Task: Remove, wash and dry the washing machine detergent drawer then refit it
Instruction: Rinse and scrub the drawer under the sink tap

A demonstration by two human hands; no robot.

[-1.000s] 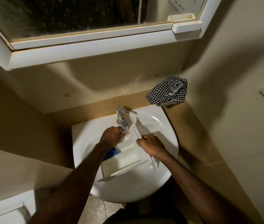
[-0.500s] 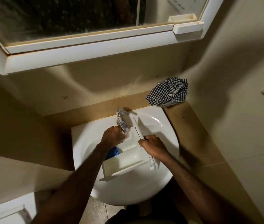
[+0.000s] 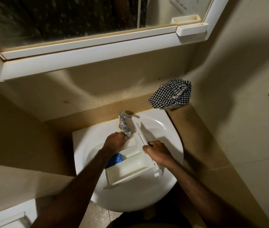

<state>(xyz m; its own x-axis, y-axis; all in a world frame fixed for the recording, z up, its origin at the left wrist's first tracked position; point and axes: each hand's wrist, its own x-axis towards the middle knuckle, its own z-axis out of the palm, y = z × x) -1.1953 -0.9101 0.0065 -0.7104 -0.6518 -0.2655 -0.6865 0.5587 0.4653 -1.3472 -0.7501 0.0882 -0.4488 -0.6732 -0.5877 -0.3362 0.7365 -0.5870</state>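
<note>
Washing stage, judging by the layout. Round white glazed ceramic basin (image 3: pixel 155 191), smooth and glossy, serves as landmark; everything below is placed against it.

Long white moulded-plastic detergent drawer (image 3: pixel 127 170) lies across the basin's bowl, front panel on the right, partitioned compartments open upward, a blue plastic insert (image 3: pixel 116 159) at its left side. Likely light, rigid and thin-walled; wet plastic will probably be slippery. Best hold looks to be the thick front panel or the side walls, not the partitions.

Right hand (image 3: pixel 159 152) grips the front panel, fingers curled round its edge, over the basin's right half. Left hand (image 3: pixel 114 142) reaches into the drawer's far compartment, under the spout; whether it pinches anything, cannot tell.

Chrome single-lever tap (image 3: pixel 124 125), polished, at the basin's back rim.

Black-and-white checked cloth (image 3: pixel 171 95), soft, crumpled, on the ledge behind the basin's right corner, presumably for drying.
</note>
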